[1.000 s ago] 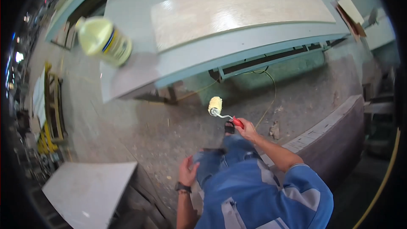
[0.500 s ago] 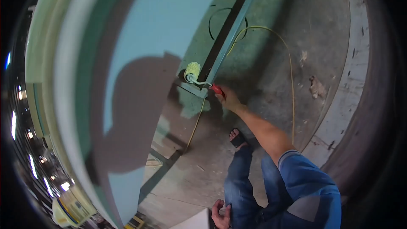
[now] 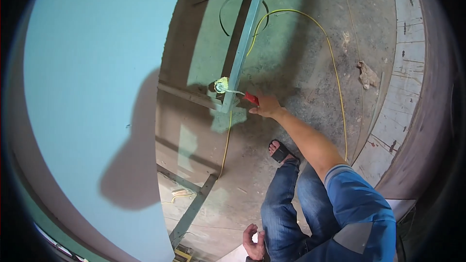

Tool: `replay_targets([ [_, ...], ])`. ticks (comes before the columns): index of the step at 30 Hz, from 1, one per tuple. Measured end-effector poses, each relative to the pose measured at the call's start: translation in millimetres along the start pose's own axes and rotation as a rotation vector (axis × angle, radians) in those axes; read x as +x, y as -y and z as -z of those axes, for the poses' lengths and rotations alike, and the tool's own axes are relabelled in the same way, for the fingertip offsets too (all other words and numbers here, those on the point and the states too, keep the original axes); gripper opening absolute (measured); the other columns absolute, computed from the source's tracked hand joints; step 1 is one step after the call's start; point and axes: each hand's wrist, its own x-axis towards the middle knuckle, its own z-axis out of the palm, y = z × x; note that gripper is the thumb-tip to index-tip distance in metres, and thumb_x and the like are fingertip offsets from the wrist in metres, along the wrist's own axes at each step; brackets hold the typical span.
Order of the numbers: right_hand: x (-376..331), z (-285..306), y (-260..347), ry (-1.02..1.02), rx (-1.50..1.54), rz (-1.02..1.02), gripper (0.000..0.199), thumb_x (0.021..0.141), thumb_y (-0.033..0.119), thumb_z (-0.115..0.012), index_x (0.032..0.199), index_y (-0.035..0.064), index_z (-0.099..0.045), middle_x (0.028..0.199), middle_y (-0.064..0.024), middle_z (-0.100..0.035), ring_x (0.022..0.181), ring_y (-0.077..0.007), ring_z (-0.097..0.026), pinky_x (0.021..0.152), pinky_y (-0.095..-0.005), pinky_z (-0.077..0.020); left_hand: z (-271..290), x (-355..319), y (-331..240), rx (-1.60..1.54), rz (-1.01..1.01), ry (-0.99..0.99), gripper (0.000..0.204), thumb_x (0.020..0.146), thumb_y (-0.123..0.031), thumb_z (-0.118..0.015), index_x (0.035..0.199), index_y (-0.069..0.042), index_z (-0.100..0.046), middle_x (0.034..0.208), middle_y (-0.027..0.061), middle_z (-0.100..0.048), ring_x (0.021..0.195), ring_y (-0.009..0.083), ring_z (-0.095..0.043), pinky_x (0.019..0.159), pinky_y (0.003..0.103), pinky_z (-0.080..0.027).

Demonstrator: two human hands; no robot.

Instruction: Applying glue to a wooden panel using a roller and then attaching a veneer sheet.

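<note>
the left hand [image 3: 254, 244] hangs half curled beside the jeans [image 3: 279, 206], thumb apart; the right hand [image 3: 268, 107] clasps the paint roller [image 3: 221, 85], which reaches across a metal bar [image 3: 238, 60]. pale tabletop [image 3: 87, 92] leftward; yellow hose [image 3: 335, 65] loops beyond.

gripping a paint roller [image 3: 221, 85] in the right hand [image 3: 268, 106], with a pale blue panel [image 3: 87, 82] at left and a yellow hose [image 3: 335, 63] at right. loosely curling the left hand [image 3: 253, 244] near the jeans [image 3: 282, 204].
</note>
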Motion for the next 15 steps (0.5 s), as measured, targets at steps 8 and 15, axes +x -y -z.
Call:
replay_targets([
  [8, -115, 66, 10, -0.476, 0.194, 0.054, 0.074, 0.080, 0.038, -0.072, 0.134, -0.0026, -0.040, 0.112, -0.0255, -0.060, 0.104, -0.0377, -0.061, 0.088, -0.0448, -0.0492, 14, -44, -59, -0.110, -0.043, 0.015, 0.046, 0.088, -0.012, -0.069, 0.129, -0.002, -0.051, 0.104, 0.0070, -0.062, 0.093, 0.0162, -0.058, 0.086, 0.032, -0.048],
  [15, -360, 214, -160, -0.615, 1.029, -0.532, 0.055, 0.076, -0.016, -0.043, 0.129, -0.0005, -0.044, 0.071, -0.0095, -0.056, 0.046, -0.0190, -0.055, 0.038, -0.0310, -0.0426, 7, -108, -254, -0.195, -0.380, 0.351, 0.046, 0.094, -0.028, -0.060, 0.130, 0.000, -0.050, 0.108, 0.0114, -0.065, 0.102, 0.0208, -0.059, 0.089, 0.033, -0.049],
])
